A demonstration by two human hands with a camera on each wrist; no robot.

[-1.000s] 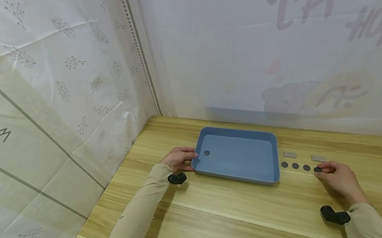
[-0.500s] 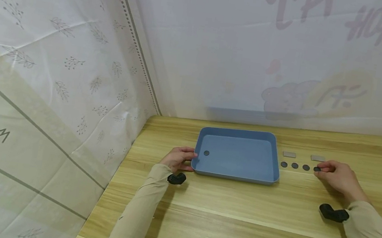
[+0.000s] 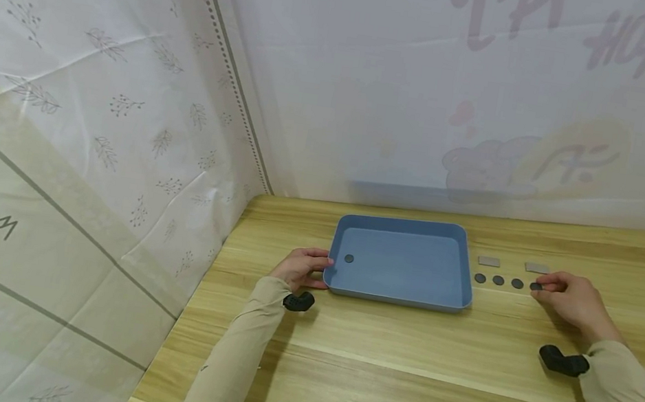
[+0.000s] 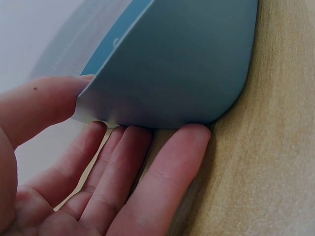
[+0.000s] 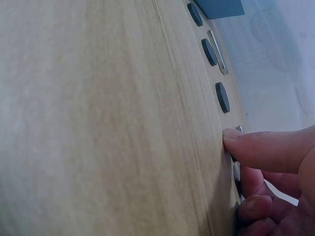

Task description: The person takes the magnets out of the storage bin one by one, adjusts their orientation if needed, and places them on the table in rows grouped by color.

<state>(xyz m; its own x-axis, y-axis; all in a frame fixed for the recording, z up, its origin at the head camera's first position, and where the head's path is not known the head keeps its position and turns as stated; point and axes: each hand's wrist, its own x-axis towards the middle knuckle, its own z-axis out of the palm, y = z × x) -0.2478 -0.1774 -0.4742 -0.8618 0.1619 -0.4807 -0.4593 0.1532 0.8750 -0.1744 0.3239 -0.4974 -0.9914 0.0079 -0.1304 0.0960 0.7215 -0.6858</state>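
My left hand point(image 3: 301, 269) grips the left side of a blue rectangular tray point(image 3: 401, 302), its thumb over the rim and its fingertips against the outer wall point(image 4: 172, 83). A small dark round disc point(image 3: 349, 258) lies inside the tray near that end. My right hand point(image 3: 576, 303) pinches another dark disc point(image 3: 536, 286) at the right end of a row on the table. In the right wrist view the thumb mostly hides this disc. Three more discs stretch from there to the tray: one nearest the hand point(image 3: 517, 283), a middle one point(image 3: 498, 280) and one beside the tray point(image 3: 480, 278).
Behind the row lie two flat grey rectangular pieces, a left one point(image 3: 489, 261) and a right one point(image 3: 536, 268). The wooden table point(image 3: 394, 392) meets a printed cloth wall point(image 3: 345, 93) at the back; another patterned cloth point(image 3: 115, 163) hangs along the left.
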